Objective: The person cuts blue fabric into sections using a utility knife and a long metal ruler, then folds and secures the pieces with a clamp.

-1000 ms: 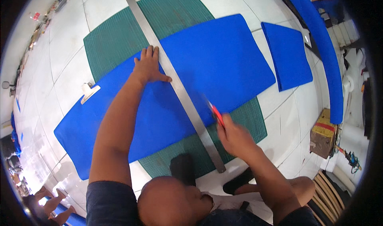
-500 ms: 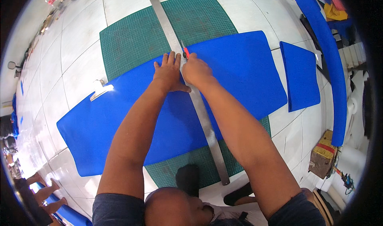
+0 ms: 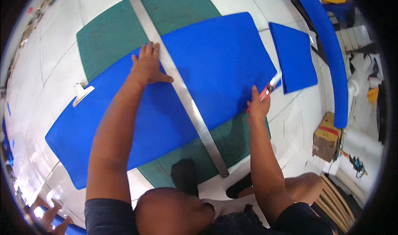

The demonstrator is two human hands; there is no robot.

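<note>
A broad blue sheet of material [image 3: 219, 65] lies across a green cutting mat [image 3: 107, 40] on the floor. A long steel ruler [image 3: 185, 93] crosses both at a slant. My left hand [image 3: 146, 67] presses down beside the ruler with fingers and thumb stretched out, the fingertips and thumb at its left edge. My right hand [image 3: 258, 107] is wrapped round a red utility knife [image 3: 268, 90], held near the sheet's right end with the blade end pointing up and away. A bulldog clip [image 3: 83, 95] sits on the sheet's far left edge.
A smaller blue piece [image 3: 295, 61] lies on the tiles to the right, with a long blue strip [image 3: 331, 48] past it. A brown and yellow box [image 3: 326, 141] stands near white rolls [image 3: 358, 152]. Another person's limbs [image 3: 52, 214] show at lower left.
My right hand has moved from beside the ruler's far part, right and nearer, carrying the utility knife. My left hand remains on the sheet beside the ruler. The whole view has shifted.
</note>
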